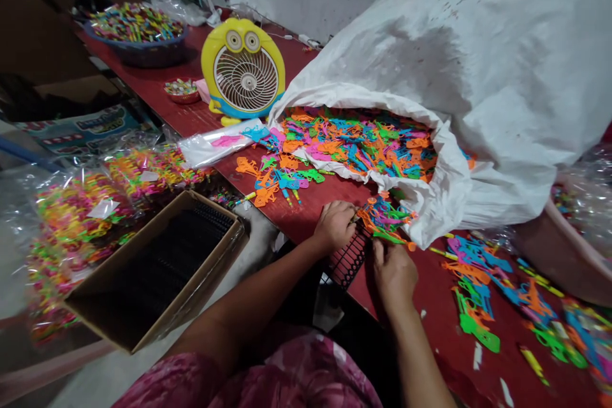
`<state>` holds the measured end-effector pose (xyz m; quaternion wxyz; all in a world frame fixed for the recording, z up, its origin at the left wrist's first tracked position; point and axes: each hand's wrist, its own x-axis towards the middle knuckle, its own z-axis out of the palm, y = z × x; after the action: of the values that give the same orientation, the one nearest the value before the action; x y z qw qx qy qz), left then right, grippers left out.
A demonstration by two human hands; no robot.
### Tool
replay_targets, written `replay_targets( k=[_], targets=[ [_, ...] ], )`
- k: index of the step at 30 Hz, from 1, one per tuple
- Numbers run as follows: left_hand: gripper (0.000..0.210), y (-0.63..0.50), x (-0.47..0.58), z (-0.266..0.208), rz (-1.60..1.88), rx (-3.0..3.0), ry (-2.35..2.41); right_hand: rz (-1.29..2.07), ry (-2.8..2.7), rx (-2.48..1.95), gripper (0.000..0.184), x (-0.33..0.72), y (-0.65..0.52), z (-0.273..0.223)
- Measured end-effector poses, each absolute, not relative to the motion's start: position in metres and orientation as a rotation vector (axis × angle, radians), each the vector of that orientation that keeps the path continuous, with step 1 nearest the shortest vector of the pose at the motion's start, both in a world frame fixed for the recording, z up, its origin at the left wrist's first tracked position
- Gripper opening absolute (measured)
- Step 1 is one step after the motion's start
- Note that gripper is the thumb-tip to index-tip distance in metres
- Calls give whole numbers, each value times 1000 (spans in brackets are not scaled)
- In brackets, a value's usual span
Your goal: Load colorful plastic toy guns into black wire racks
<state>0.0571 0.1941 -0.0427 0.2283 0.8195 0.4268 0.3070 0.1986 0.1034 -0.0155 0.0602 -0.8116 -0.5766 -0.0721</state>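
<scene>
A huge white sack (pixel 478 76) lies on its side across the red table (pixel 306 204), its mouth spilling a heap of bright plastic toy pieces (pixel 358 140) toward the table edge. Just below that mouth, a small clump of the same coloured pieces (pixel 385 217) sits at the fingertips of both hands, touching a black comb-like rack (pixel 348 259) that overhangs the table edge between them. The left hand (pixel 335 224) rests knuckles-up on the rack's upper end, fingers curled and pressed onto it and the clump; whether it pinches a single piece cannot be told. The right hand (pixel 393 271) lies palm-down just beside the rack's right side, fingers bent toward the clump, its hold hidden beneath. Both forearms reach in from the lower edge, converging on the rack. A cardboard box (pixel 157 268) stands to the left.
</scene>
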Motion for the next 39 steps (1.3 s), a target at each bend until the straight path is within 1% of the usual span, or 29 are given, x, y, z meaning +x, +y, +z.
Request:
replay_targets(
  k=[4,7,10,12,13,15,16,20,22,25,30,39],
  targets=[
    [19,195,57,-44,862,2246,1163,-165,-1700,-2568,38,187,106,-3],
    [22,197,58,-46,838,2238,1171,-122,-1622,-2580,36,182,106,-2],
    [33,194,56,-44,844,2200,1120,-56,-1580,-2588,37,183,105,-7],
    [42,183,51,-36,1006,2124,1129,-12,-1576,-2582,40,184,105,-9],
    [43,176,48,-30,1123,2080,1158,5,-1576,-2574,41,184,105,-9],
    [36,160,44,-13,1308,2058,1238,38,-1575,-2567,40,183,106,-5],
    [33,153,44,-4,1322,2106,1246,61,-1575,-2565,38,182,107,-2],
    [32,144,57,26,1159,2429,1118,216,-1576,-2565,29,180,111,8],
    [27,149,68,34,1082,2486,1141,259,-1577,-2564,28,181,111,9],
    [19,157,77,37,1051,2487,1177,226,-1581,-2483,30,183,110,2],
    [21,161,75,40,1063,2569,1151,142,-1559,-2351,30,187,109,-12],
    [19,176,81,52,952,2758,1074,118,-1590,-2406,32,185,112,-20]
  ],
)
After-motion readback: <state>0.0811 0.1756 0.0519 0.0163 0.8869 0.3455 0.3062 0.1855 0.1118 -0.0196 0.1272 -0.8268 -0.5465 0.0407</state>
